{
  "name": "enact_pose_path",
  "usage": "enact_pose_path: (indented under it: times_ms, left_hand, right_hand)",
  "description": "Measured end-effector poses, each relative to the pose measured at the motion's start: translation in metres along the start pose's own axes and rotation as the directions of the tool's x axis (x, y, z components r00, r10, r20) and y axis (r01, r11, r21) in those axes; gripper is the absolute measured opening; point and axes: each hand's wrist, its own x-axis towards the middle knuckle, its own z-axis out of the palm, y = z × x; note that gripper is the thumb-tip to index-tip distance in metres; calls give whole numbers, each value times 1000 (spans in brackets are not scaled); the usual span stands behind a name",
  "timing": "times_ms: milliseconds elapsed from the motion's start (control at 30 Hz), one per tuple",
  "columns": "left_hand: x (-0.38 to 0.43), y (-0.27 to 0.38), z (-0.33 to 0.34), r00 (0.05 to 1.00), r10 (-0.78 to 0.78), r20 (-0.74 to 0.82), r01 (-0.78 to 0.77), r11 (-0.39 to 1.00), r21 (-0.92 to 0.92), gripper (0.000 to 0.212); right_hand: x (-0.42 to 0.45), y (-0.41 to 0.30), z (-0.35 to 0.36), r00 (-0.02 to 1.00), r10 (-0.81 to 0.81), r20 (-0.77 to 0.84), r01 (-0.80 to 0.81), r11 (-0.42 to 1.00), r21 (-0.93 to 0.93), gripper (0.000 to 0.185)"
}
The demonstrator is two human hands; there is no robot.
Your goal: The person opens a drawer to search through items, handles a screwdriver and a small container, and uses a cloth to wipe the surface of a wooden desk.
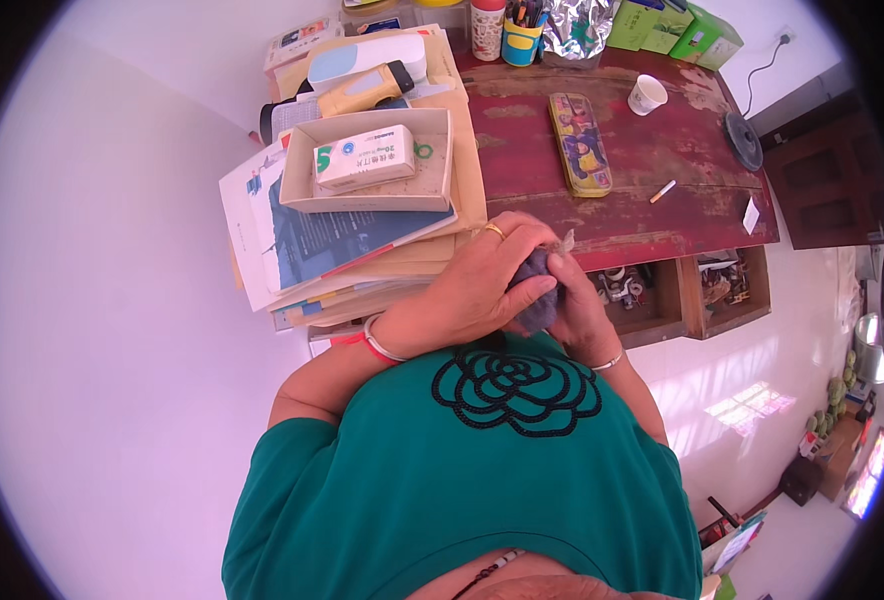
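A crumpled, fuzzy purple-grey cloth [538,300] is held between my two hands, close to my chest and in front of the table edge. My left hand [496,270], wearing a gold-coloured ring, wraps over it from the left with the thumb lying across its front. From the other side my right hand [581,304] grips it, thumb near the top. A pale, thin scrap [566,241] sticks up above the right thumb; what it is, I cannot tell. My palms and fingers hide much of the cloth.
Two pulled-out drawers, a left one [648,319] and a right one [742,300], hold small items. A worn red table [517,180] bears a pencil tin [581,146], paper cup [647,95] and cigarette [662,191]. Stacked papers carry an open box [442,161] with a medicine carton [367,157].
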Motion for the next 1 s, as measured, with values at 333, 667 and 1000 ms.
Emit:
enact_pose_path:
  times_ms: [333, 667, 1000]
  left_hand:
    - [-41, -12, -75, 926, 91, -367, 187, 734, 652, 34]
    - [-59, -17, -119, 948, 45, -315, 234, 571, 787, 18]
    - [-28, -35, -236, 879, 129, -459, 385, 375, 843, 18]
  right_hand:
    - [-10, -16, -80, 882, -190, -431, 184, 981, -56, 30]
    - [46, 25, -155, 689, -700, 188, 119, -147, -982, 20]
    - [44, 29, -147, 674, -726, 138, 41, -150, -988, 19]
